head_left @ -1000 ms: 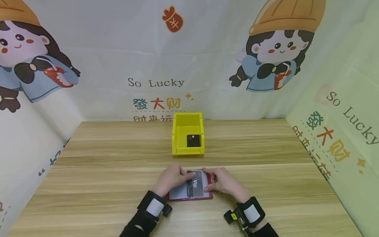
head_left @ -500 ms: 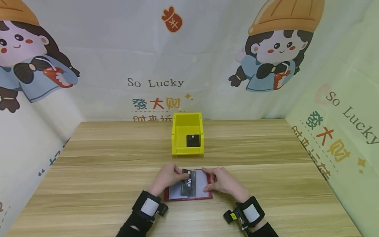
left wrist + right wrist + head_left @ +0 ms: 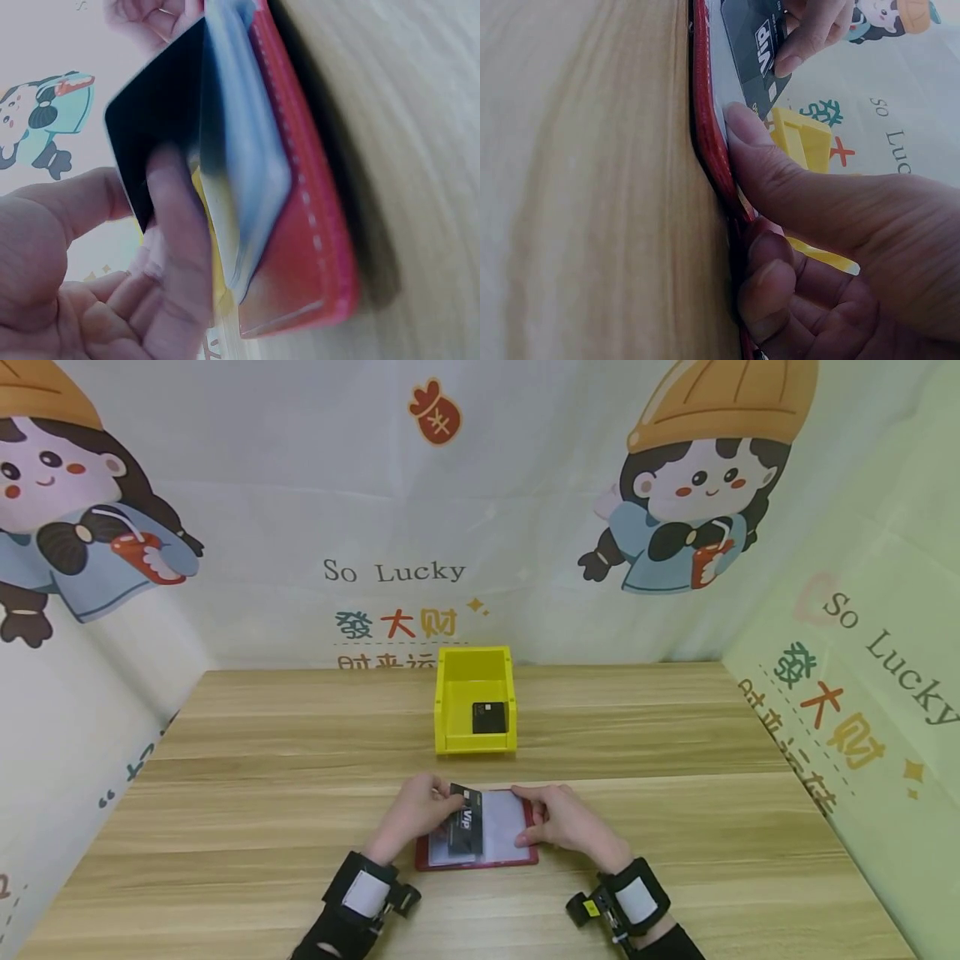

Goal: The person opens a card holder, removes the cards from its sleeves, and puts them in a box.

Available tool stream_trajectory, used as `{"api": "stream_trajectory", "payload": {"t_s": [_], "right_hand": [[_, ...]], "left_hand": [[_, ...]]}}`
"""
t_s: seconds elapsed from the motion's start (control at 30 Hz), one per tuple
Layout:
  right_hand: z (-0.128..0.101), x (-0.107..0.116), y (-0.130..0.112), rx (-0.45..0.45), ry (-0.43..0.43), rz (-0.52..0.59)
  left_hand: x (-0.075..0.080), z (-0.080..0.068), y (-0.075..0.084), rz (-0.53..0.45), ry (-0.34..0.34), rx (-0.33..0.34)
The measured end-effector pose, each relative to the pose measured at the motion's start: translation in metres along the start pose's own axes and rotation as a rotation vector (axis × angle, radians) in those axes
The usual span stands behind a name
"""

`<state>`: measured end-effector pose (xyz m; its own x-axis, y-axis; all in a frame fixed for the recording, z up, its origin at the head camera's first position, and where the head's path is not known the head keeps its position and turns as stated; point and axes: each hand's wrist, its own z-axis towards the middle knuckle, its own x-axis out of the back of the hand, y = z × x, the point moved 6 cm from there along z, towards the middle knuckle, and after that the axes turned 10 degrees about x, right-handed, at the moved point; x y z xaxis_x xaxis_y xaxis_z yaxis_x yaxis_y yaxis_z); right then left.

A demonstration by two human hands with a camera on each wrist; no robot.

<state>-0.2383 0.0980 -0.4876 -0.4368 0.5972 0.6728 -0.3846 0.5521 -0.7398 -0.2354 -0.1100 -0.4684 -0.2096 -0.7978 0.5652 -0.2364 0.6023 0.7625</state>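
The left hand (image 3: 417, 811) pinches a dark VIP card (image 3: 465, 823) between thumb and fingers; in the left wrist view the fingertips (image 3: 176, 225) curl round the card's near edge. The card is partly drawn out leftward from the clear pocket of a red card holder (image 3: 517, 858) that lies flat on the bench (image 3: 247, 810) between the two hands. Its long axis runs roughly away from the person, tipped slightly to the right at the far end, and its left edge is lifted off the holder. The right hand (image 3: 564, 820) presses the holder down: the thumb lies on the white pocket near the right edge, and the fingers curl over the holder's far right corner. The left hand alone carries the card; the right only steadies.

Straight ahead of both hands, well apart from them, stands a yellow bin (image 3: 476, 742) with another dark card (image 3: 487, 717) lying inside it.

Compared with a second ago, the card has slid leftward off the middle of the holder, uncovering more of the white pocket, and the left hand and wrist have drawn back to the left. The right hand stays where it was.
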Motion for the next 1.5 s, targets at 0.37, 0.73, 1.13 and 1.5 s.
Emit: {"api": "stream_trajectory", "payload": {"t_s": [0.37,0.73,1.13,1.5], "right_hand": [[0.000,0.001,0.000,0.009,0.007,-0.009],[0.000,0.000,0.001,-0.016,0.010,0.009],[-0.001,0.000,0.001,0.002,0.002,0.018],[-0.001,0.001,0.001,0.034,0.002,-0.002]], "left_hand": [[0.003,0.003,-0.007,-0.141,-0.172,0.014],[0.011,0.004,0.008,-0.206,-0.202,0.017],[0.020,0.023,0.032,-0.154,0.074,-0.073],[0.022,0.043,0.052,-0.114,0.312,-0.124]]}}
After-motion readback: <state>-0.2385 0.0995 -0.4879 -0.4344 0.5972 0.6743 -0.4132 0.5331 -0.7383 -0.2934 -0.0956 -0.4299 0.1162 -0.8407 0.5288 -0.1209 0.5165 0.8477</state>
